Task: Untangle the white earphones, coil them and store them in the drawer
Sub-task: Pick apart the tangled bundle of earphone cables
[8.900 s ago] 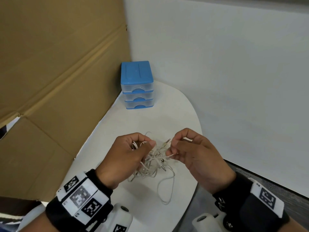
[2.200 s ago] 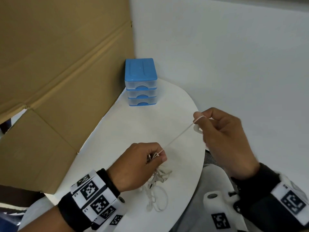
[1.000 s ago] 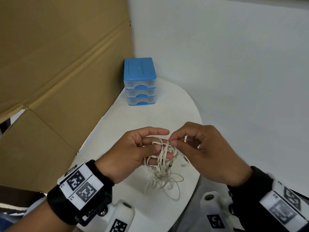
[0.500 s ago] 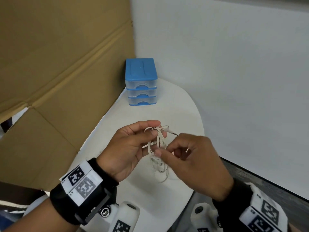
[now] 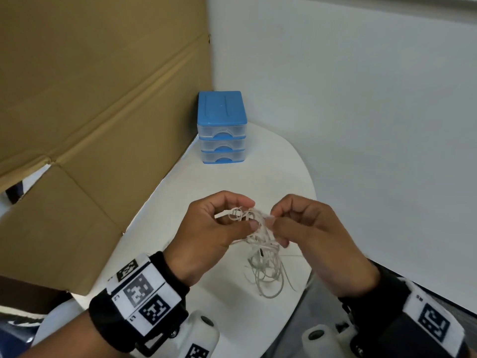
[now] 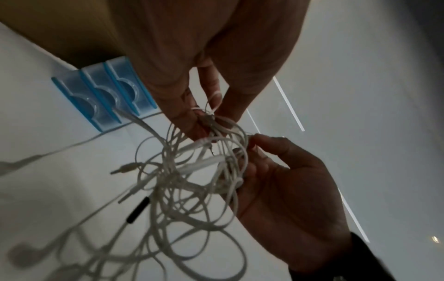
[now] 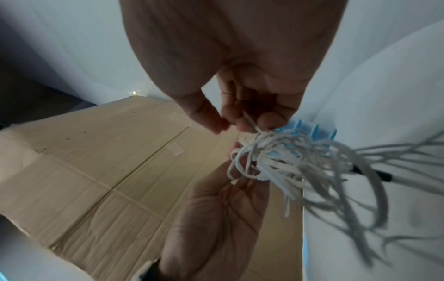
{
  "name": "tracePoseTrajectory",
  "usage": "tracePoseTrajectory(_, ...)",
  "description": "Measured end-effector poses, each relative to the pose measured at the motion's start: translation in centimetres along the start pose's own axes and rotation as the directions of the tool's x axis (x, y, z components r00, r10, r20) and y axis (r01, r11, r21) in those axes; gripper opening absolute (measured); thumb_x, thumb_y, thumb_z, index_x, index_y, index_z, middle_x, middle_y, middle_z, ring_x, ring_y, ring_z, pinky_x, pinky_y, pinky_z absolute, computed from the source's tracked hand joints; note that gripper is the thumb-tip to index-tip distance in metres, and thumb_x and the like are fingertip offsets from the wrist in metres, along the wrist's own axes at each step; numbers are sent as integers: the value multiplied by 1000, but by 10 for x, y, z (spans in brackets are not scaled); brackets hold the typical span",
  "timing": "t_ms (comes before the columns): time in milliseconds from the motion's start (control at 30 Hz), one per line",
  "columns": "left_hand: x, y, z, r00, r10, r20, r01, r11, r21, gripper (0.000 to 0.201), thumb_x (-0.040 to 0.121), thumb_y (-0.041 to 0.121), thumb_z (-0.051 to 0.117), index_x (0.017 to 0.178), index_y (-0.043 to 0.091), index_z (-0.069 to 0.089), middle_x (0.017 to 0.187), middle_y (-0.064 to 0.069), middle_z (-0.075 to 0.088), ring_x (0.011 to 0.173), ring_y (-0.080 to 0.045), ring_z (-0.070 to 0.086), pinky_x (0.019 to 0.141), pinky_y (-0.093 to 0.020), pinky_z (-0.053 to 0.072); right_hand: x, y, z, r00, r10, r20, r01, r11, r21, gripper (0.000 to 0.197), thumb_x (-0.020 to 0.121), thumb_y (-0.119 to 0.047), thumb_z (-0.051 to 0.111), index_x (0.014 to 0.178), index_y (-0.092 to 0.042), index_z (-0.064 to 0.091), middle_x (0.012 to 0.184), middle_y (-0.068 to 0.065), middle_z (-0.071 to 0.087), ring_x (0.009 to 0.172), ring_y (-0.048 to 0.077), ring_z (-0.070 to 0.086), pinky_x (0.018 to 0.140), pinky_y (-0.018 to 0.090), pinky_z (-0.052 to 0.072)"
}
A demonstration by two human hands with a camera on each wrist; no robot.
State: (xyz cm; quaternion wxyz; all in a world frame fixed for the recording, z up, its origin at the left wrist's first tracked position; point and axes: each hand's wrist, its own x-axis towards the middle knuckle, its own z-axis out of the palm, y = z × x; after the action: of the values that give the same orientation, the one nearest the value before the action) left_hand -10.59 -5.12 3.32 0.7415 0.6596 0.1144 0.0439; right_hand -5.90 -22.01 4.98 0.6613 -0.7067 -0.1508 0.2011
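The white earphones (image 5: 260,244) are a tangled bunch held above the white table (image 5: 180,202), with loops hanging down toward it. My left hand (image 5: 219,226) pinches the top of the bunch between thumb and fingers. My right hand (image 5: 296,228) pinches a strand on the bunch's right side. In the left wrist view the earphones (image 6: 192,171) show a loose jack plug and a black remote piece. In the right wrist view the earphones (image 7: 288,157) fan out from my fingertips. The blue drawer unit (image 5: 221,127) stands at the table's far end with all three drawers closed.
A large cardboard sheet (image 5: 90,112) leans along the table's left side. A white wall (image 5: 361,99) runs behind and to the right. The table's rounded right edge (image 5: 309,192) lies close beside my right hand, with dark floor below.
Both hands have drawn level, left and right of the bunch, after the right hand was in front of it. More loops now hang below the hands.
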Motion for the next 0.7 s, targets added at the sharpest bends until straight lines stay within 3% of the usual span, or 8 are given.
tracePoseTrajectory(100,-2,-1,2,998,55,14,-56,991,119,17,75,-4,76,81,12,73,80,-5,73,64,-16,64,66,-28,56,-1,2,-5,998,36,57,-20,968,-250,26,82,-29,77,71,-6,70,54,23,45,48,18,30,47,26,25)
tracePoseTrajectory(200,-2,-4,4,995,100,-29,-90,965,247,11,81,0,73,78,9,67,75,-6,71,56,-18,66,60,-33,58,-2,-6,-9,998,-45,46,51,988,-144,15,87,-16,70,77,-5,75,46,1,46,40,6,30,42,15,26)
tracePoseTrajectory(267,1,-6,0,990,94,-108,-58,954,294,15,83,3,71,76,5,58,73,-9,67,50,-23,66,53,-37,56,-3,-15,-13,993,-106,61,103,994,43,12,83,-11,73,75,-2,72,48,-3,51,46,8,42,51,12,39)
tracePoseTrajectory(367,7,-8,-9,980,15,-198,39,964,263,23,86,3,68,72,5,49,68,-11,56,39,-24,60,43,-31,51,-3,-29,-22,987,-93,130,58,966,252,17,69,-23,80,70,-8,71,50,3,41,55,23,35,66,25,44)
tracePoseTrajectory(467,12,-8,-15,973,1,-232,60,965,254,23,86,1,64,71,6,48,71,-22,51,36,-20,54,41,-26,44,-3,-31,-32,999,19,51,-13,992,-122,23,74,-32,81,77,-10,75,49,5,39,47,28,28,57,40,34)
tracePoseTrajectory(533,15,-10,-17,969,32,-246,48,949,313,21,84,1,64,70,9,51,71,-25,53,36,-14,48,42,-24,40,-1,-31,-35,997,64,30,-51,946,-320,24,74,-41,78,79,-18,79,56,11,38,54,37,26,57,42,27)
tracePoseTrajectory(633,15,-13,-19,968,45,-245,49,931,362,24,81,2,67,65,17,57,51,-5,48,38,-11,39,44,-24,36,-2,-31,-37,993,99,67,-74,947,-313,24,72,-42,72,79,-20,80,54,9,37,58,35,24,57,43,29)
tracePoseTrajectory(700,14,-15,-19,976,46,-215,43,918,395,24,83,1,65,66,19,65,48,3,45,37,-10,39,44,-23,37,-3,-32,-36,993,9,115,13,981,-193,18,78,-32,70,77,-16,78,54,4,55,58,29,45,65,39,41)
